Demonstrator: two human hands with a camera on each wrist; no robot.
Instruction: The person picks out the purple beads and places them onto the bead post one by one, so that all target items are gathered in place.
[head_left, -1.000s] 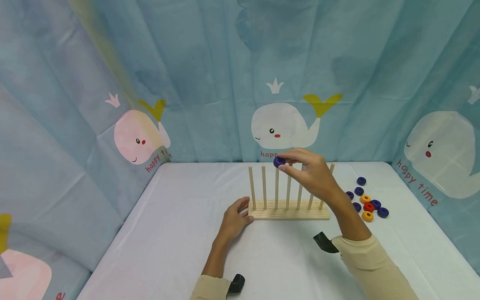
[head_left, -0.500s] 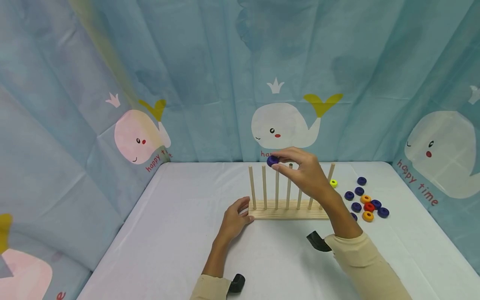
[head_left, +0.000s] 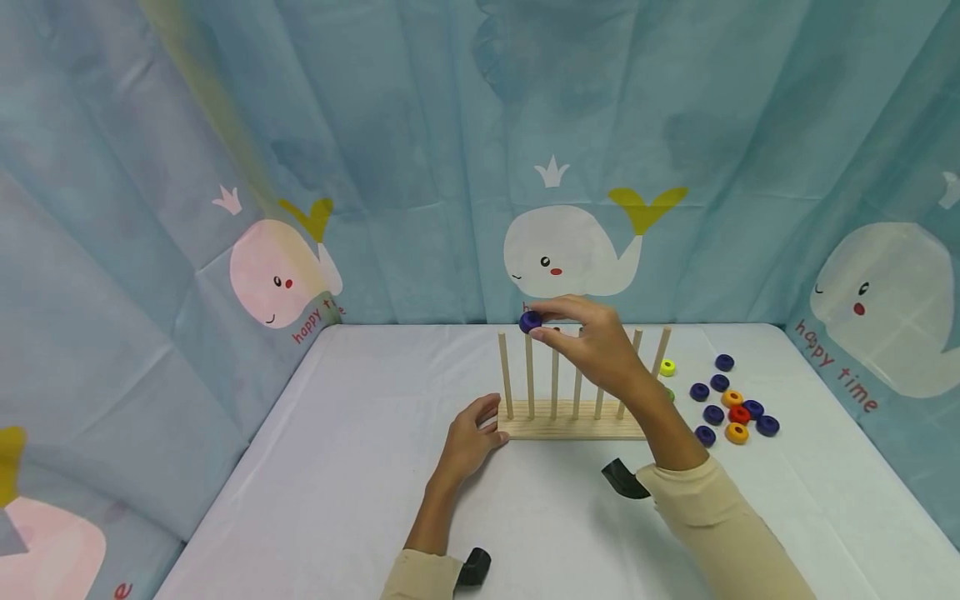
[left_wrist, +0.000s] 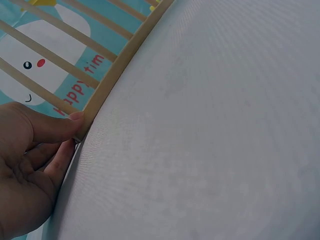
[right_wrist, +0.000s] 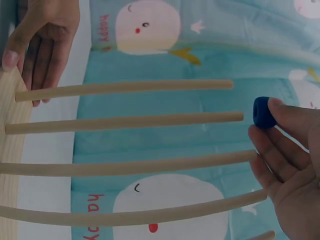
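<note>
My right hand [head_left: 588, 340] pinches a dark blue ring [head_left: 530, 322] between thumb and fingers. The ring is at the top of the second peg from the left. In the right wrist view the ring [right_wrist: 262, 112] stands just off that peg's tip [right_wrist: 242, 116], with a small gap between them. A wooden peg rack [head_left: 573, 427] with several upright pegs stands on the table, no rings visible on its pegs. My left hand [head_left: 471, 439] grips the left end of its base, and in the left wrist view the thumb lies on the base [left_wrist: 97, 97].
Right of the rack lie several loose blue rings [head_left: 713, 415], orange rings [head_left: 737, 432] and a red ring [head_left: 738, 414]. A yellow ring [head_left: 667, 367] and a partly hidden green ring [head_left: 670, 394] are behind the right forearm. A curtain [head_left: 420, 167] with whales surrounds the white table [head_left: 360, 467].
My right hand has moved left with the blue ring, from the third peg's top to the second's. More rings show behind the forearm. The left hand and rack stay put.
</note>
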